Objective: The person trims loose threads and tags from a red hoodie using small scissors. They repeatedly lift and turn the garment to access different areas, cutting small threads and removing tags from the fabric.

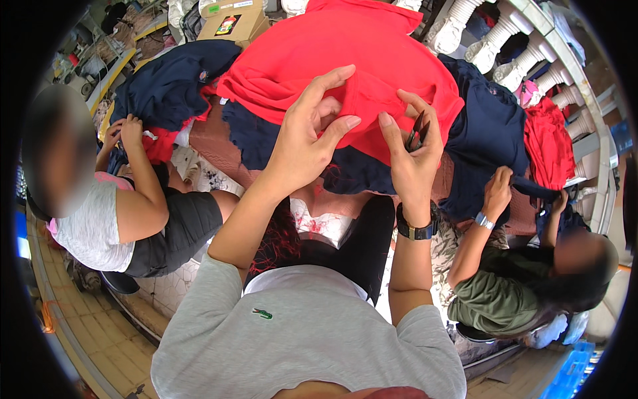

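Observation:
A red garment (pixel 372 46) is spread in front of me, its near edge raised between my hands. My left hand (pixel 309 130) is closed on a fold of it, with the thumb and fingers curled round the cloth. At the right end of the same edge, my right hand (pixel 419 156) has its thumb and fingertips against the fabric. Small dark thread snips (pixel 417 130) are tucked in that hand, with the blades pointing up. Dark navy cloth (pixel 359 169) lies under the red garment on the near side. Loose red threads (pixel 282 236) hang over my lap.
A person (pixel 153 206) at my left handles a navy garment (pixel 166 86). Another person (pixel 512 279) at my right works on navy cloth (pixel 488 126). A cardboard box (pixel 232 23) stands at the back, and white wrapped tubes (pixel 488 46) line the far right.

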The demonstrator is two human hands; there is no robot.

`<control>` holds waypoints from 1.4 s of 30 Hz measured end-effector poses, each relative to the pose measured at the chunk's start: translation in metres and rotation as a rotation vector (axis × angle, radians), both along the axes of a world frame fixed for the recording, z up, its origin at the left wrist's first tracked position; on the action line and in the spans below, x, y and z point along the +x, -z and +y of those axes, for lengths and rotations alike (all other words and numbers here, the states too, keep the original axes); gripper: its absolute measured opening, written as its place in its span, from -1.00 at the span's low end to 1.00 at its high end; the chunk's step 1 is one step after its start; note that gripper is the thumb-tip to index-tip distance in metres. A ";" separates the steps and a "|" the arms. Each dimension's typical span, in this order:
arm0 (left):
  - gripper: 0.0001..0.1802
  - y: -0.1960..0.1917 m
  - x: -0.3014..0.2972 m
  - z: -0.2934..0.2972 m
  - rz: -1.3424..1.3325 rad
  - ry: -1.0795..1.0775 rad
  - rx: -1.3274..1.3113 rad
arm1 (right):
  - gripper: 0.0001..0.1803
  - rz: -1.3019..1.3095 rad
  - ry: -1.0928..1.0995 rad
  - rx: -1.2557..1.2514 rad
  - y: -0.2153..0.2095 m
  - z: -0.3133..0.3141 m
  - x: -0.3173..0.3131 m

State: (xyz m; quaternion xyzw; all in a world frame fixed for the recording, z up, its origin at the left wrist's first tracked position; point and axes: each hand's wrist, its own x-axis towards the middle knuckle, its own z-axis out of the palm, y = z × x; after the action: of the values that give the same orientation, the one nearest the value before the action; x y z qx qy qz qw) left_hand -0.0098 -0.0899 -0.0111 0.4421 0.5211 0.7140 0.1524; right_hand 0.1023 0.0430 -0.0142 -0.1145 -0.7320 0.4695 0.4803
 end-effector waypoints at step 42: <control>-0.54 -0.018 -0.021 -0.005 0.172 -0.061 0.127 | -0.53 0.047 -0.196 -0.240 -0.010 -0.001 -0.005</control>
State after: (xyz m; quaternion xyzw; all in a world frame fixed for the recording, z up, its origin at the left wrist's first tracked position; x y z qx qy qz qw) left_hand -0.0306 -0.0952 0.0066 0.4945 0.4992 0.7093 0.0571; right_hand 0.0974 0.0422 -0.0039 -0.0881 -0.6668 0.6010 0.4318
